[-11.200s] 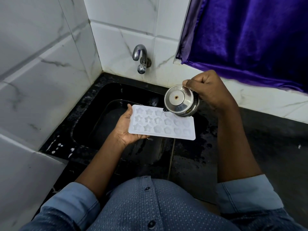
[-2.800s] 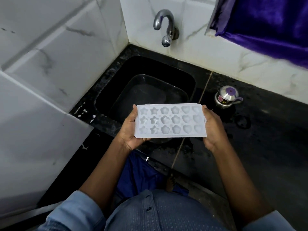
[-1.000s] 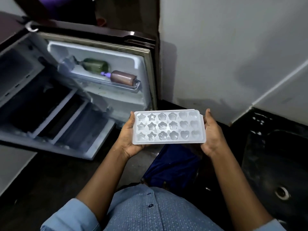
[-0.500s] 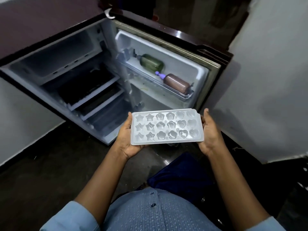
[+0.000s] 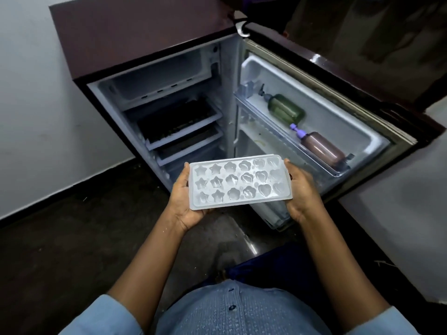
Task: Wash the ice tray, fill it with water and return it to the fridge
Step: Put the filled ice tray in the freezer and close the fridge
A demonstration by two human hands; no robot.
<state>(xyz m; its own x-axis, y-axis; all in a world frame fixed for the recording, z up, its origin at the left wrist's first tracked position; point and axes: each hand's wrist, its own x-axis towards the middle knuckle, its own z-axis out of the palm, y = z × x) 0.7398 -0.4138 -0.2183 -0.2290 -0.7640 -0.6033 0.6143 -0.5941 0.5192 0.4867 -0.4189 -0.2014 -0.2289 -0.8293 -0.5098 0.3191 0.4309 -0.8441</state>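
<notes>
I carry a white ice tray (image 5: 239, 181) with star, flower and heart moulds level in front of me; water glints in the moulds. My left hand (image 5: 182, 199) grips its left end and my right hand (image 5: 301, 189) grips its right end. Just beyond the tray stands a small maroon fridge (image 5: 135, 39) with its door (image 5: 321, 112) swung open to the right. The freezer box (image 5: 164, 76) at the top of the fridge is open towards me. Below it are two shelves (image 5: 183, 126).
The door rack holds a green bottle (image 5: 285, 110) and a brown bottle (image 5: 323, 148) with a purple cap, both lying down. A white wall (image 5: 36, 105) runs on the left and another wall (image 5: 399, 226) on the right. The floor (image 5: 72, 238) is dark.
I have turned away from the sink to face the fridge. The fridge now sits more centred and closer in view. Both hands keep their hold on the tray.
</notes>
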